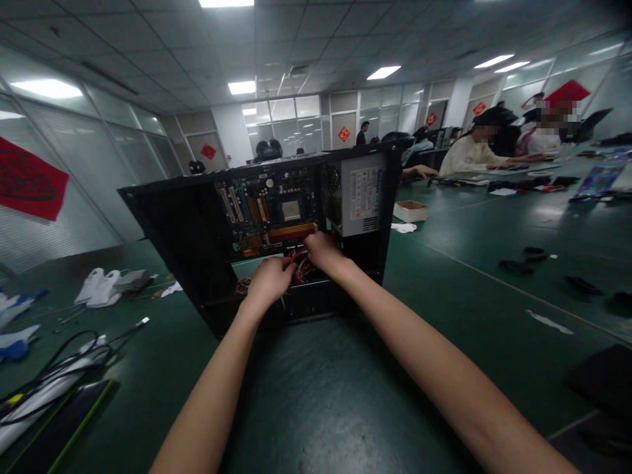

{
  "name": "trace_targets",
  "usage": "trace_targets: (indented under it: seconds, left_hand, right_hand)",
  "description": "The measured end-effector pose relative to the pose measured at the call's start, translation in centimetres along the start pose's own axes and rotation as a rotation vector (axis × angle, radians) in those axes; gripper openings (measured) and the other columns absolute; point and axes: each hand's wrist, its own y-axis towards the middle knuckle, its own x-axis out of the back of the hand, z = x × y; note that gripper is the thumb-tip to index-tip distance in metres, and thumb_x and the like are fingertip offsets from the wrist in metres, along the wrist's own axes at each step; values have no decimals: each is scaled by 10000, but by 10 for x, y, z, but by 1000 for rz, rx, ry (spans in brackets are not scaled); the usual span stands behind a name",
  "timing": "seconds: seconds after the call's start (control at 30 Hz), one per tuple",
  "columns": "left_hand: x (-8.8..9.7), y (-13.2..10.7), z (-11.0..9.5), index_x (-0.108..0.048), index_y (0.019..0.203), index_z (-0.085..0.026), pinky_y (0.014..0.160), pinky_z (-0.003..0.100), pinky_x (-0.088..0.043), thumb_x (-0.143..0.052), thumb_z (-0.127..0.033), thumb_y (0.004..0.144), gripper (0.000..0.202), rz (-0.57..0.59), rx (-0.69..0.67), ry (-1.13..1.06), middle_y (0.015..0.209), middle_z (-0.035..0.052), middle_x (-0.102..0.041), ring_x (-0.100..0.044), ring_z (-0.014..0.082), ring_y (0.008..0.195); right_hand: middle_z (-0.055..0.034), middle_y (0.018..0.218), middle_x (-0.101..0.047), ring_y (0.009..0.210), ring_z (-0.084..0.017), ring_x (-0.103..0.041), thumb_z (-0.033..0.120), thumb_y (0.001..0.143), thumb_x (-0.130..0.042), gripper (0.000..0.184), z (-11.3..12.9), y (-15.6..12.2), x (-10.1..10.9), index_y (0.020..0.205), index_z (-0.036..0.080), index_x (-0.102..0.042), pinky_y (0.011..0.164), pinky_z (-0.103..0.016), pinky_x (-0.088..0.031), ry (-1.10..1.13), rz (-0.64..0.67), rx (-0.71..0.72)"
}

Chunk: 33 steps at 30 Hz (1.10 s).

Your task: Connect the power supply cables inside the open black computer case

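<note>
In the middle of the frame an open computer case [187, 263] lies on the green counter [345, 395], its side panel off, so the circuit board [269, 214] and the grey power supply [363, 194] show. Both hands work low in the case, just below the board. The left hand [269, 280] is curled nearly closed around a bundle of red, yellow and black cables [299, 266]; whether it pinches a plug or only the wires is hidden by the fingers. The right hand [320, 250], just right of it, is bent at the knuckles with fingertips down among the same cables beside the power supply; I cannot tell what it grips, if anything.

The cables look soft and springy, light, and best taken by their plastic plugs rather than the wires. The board is stiff but fragile, likely safest held by its edges. The steel case looks heavy and rigid, probably with sharp edges.

At the upper right, other people sit at the counter.
</note>
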Motion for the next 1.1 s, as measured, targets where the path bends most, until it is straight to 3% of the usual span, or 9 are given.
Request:
trace_targets:
  seconds: [0.4, 0.73, 1.1]
  left_hand:
    - [4, -3, -3, -741, 1008, -207, 759, 290, -419, -496, -361, 949, 295, 16, 4, -24, 972, 100, -749, -648, 238, 892]
    - [1, -1, 0, -737, 954, -214, 671, 303, -377, -480, -362, 942, 297, -22, -34, 33, 919, 100, -747, -654, 242, 834]
    - [3, -4, -2, -745, 1017, -217, 760, 291, -430, -484, -369, 951, 309, -1, 7, 2, 967, 111, -752, -663, 250, 909]
  right_hand:
    - [-193, 1094, -718, 1047, -268, -688, 133, 924, -503, 292, -2, 5, -8, 1108, 106, -729, 856, -293, -503, 25, -15, -25]
    - [-209, 1101, -714, 1057, -279, -682, 90, 880, -523, 313, -3, 3, -5, 1121, 95, -724, 858, -295, -501, 20, -25, 2]
    - [-193, 1074, -726, 1030, -255, -693, 131, 892, -538, 281, -2, 6, -10, 1088, 100, -738, 858, -269, -500, 34, -39, -4]
